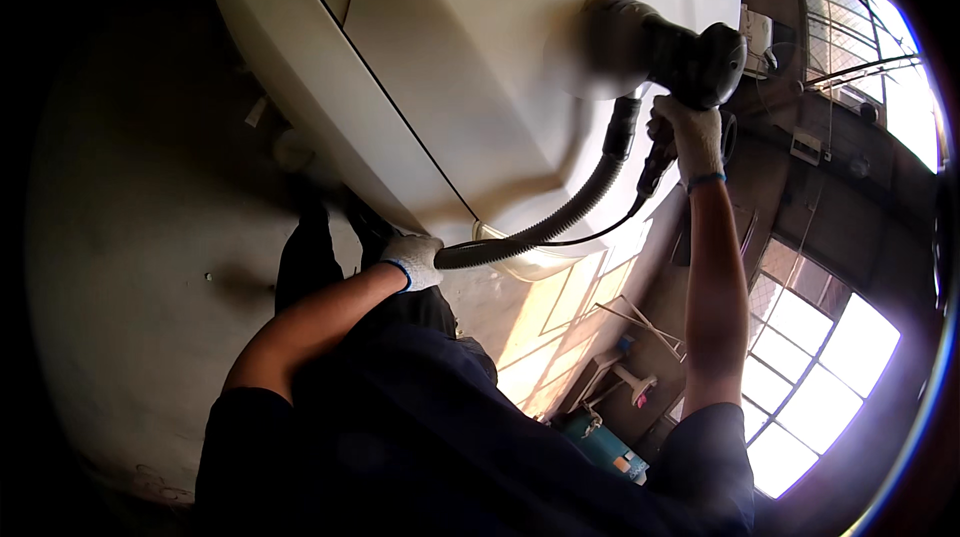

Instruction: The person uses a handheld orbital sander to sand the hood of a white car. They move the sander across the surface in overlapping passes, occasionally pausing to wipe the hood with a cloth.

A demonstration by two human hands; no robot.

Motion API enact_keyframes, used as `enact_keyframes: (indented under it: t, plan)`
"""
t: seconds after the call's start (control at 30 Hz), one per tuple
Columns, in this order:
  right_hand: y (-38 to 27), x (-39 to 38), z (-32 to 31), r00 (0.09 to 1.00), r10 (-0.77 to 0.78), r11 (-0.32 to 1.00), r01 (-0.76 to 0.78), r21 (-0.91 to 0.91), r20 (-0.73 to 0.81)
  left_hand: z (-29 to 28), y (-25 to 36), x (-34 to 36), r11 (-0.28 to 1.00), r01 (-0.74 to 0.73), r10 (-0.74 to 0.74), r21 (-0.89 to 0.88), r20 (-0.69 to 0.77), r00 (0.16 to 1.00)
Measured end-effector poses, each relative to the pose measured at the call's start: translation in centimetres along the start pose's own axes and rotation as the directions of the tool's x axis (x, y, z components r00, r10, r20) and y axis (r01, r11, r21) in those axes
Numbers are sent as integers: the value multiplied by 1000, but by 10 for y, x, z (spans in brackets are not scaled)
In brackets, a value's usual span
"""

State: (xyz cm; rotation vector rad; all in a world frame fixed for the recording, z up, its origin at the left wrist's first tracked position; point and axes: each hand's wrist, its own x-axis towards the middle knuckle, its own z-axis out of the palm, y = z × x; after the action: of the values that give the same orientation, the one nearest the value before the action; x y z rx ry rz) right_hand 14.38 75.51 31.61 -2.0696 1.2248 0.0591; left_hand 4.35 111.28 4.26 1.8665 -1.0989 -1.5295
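A black power sander [690,62] with a round head rests against, or very close to, the pale car hood [450,67]; its disc area is blurred. My right hand [692,142], in a whitish knit glove with a blue cuff, is wrapped round the sander's handle. From the tool a ribbed grey hose [575,212] curves down to the left, with a thin black cable [600,235] running beside it. My left hand [415,259], gloved the same way, is closed round the hose near the car's front edge. The fingertips of the left hand are partly hidden.
A pale headlight [530,257] sits at the car's corner below the hose. To the lower right stand a teal box [605,447] and a metal frame [645,327]. Bright windows [820,367] line the right wall. Grey floor [130,287] spreads at left.
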Motion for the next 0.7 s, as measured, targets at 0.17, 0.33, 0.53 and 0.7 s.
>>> enact_keyframes:
  t: [0.17,0.33,0.53,0.7]
  plan:
    - [-6,89,-56,997,20,987,-32,158,80,-1,1,-5,952,-37,5,-303,-106,994]
    - [13,32,-27,997,-58,989,51,139,44,5,-17,1,993,42,-43,-107,-11,999]
    - [11,-83,36,975,-196,964,212,-161,107,-113,80,-44,864,-208,210,-458,-47,977]
    - [22,-59,11,958,-287,924,275,-266,-5,-291,212,3,544,-385,837,745,-513,189]
